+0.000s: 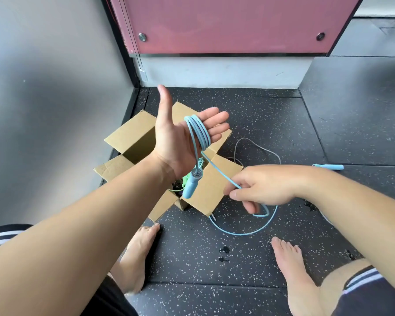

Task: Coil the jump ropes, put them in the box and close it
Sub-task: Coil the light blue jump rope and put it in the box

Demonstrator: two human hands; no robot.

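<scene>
1. The left hand [180,133] is raised over the box [132,137], palm flat, thumb up, fingers straight; about 4 turns of the blue jump rope [200,131] sit looped round those fingers, carried rather than gripped; 1 blue handle [190,185] dangles below the palm, above the box opening.
2. The right hand [262,185] pinches the rope between thumb and fingertips, near the box's right flap; from there the slack drops to the speckled floor [214,265] and curls in 1 loose arc ahead of the bare feet; the second handle [328,166] lies well apart on the right.
3. The box flaps stand open; a green jump rope [185,180] shows inside, partly hidden by the forearm; a grey cord [258,148] lies on the floor behind the box.
4. Risk: straight fingers lock nothing, so a tilt of the palm or a sharp tug from the right hand could slide the turns off the fingertips and undo the coil.
5. Risk: the floor slack could catch under a foot or on a flap corner; the far handle would then drag and jerk the line.
6. Risk: the dangling handle could swing and hook the green rope as the coil goes down.
</scene>
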